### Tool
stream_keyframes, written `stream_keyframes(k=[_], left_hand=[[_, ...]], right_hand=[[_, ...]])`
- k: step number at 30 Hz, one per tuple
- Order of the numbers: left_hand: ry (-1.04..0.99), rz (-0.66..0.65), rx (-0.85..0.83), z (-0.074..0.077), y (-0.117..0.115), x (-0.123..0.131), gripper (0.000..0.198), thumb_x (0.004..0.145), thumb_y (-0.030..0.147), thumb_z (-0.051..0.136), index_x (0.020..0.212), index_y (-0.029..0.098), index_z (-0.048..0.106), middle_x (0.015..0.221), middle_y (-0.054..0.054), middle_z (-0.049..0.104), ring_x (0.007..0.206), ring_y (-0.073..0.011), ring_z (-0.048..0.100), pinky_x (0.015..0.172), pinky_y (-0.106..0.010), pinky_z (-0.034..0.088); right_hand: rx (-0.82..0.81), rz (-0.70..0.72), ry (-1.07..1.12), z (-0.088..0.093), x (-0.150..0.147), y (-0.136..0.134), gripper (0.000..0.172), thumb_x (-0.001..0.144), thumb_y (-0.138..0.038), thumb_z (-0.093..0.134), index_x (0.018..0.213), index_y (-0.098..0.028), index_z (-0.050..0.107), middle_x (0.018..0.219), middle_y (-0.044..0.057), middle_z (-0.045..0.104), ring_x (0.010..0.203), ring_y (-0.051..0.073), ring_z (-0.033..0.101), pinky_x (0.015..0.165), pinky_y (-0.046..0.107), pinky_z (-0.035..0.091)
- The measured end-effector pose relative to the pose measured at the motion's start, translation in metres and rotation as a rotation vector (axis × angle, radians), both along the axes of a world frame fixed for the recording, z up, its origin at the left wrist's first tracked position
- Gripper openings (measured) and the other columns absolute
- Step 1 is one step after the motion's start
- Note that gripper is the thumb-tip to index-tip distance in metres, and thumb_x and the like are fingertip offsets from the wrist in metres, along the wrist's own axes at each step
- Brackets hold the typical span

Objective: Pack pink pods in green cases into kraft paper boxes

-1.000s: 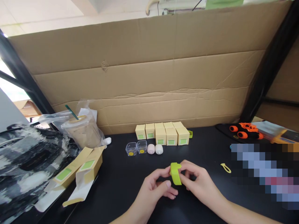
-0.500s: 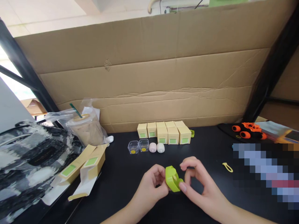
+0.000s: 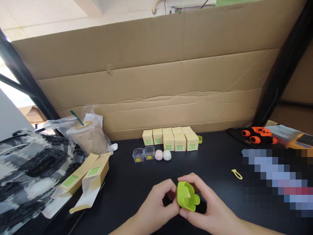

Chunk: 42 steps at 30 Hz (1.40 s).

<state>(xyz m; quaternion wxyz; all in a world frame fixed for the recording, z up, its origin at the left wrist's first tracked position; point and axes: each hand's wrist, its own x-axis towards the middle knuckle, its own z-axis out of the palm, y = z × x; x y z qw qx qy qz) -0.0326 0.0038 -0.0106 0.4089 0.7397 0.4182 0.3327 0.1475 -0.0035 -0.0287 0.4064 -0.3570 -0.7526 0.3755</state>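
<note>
A small lime-green plastic case [image 3: 182, 200], hollow and with a rounded tab on its right side, is held tilted above the black table near the front. My left hand [image 3: 158, 204] pinches its left edge between thumb and fingers. From the other side, my right hand [image 3: 210, 199] grips it, index finger along the top and thumb at the lower edge. Behind them stand two clear plastic cups [image 3: 138, 155] with yellow stickers, beside a pink rounded case [image 3: 158, 155] and a white rounded case [image 3: 167, 155]. A pale yellow loop strap [image 3: 234, 171] lies off to the right.
Several small cream boxes [image 3: 168, 142] stand in a cluster against the cardboard wall [image 3: 156, 81]. Opened cartons [image 3: 99, 169] and a bagged drink cup [image 3: 90, 138] are at left. An orange-and-black toy car [image 3: 260, 135] sits at back right.
Both hands have come closer together and slightly nearer to me. The green case has turned to show more of its hollow inside, and my right fingers have closed onto it.
</note>
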Motion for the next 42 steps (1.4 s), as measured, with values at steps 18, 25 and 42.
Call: stream_keyframes(k=[18,25,42], left_hand=[[0.403,-0.010,0.372,0.002,0.007,-0.001,0.027,0.064,0.010,0.053,0.059,0.021,0.029,0.057,0.005,0.041,0.059,-0.0131,0.039,0.057,-0.025,0.027],[0.383,0.044,0.252,0.002,0.004,0.002,0.021,0.066,0.011,0.052,0.063,0.021,0.034,0.062,0.004,0.048,0.062,-0.0140,0.044,0.062,-0.026,0.032],[-0.430,-0.065,-0.385,-0.009,0.002,0.011,0.049,0.079,0.054,0.054,0.105,0.012,0.053,0.070,-0.002,0.059,0.051,-0.0116,0.058,0.048,-0.022,0.042]], right_hand=[[-0.036,-0.021,0.013,0.002,-0.003,-0.003,0.045,0.065,-0.010,0.065,0.105,-0.026,0.054,0.090,-0.001,0.060,0.078,0.017,0.062,0.065,0.026,0.050],[0.078,-0.007,0.026,0.001,-0.002,-0.001,0.047,0.070,-0.010,0.062,0.112,-0.027,0.052,0.094,0.000,0.056,0.081,0.016,0.061,0.069,0.026,0.050],[0.172,0.049,-0.282,0.014,0.012,0.019,0.057,0.074,-0.020,0.065,0.127,-0.028,0.046,0.119,0.006,0.044,0.099,0.020,0.058,0.085,0.032,0.051]])
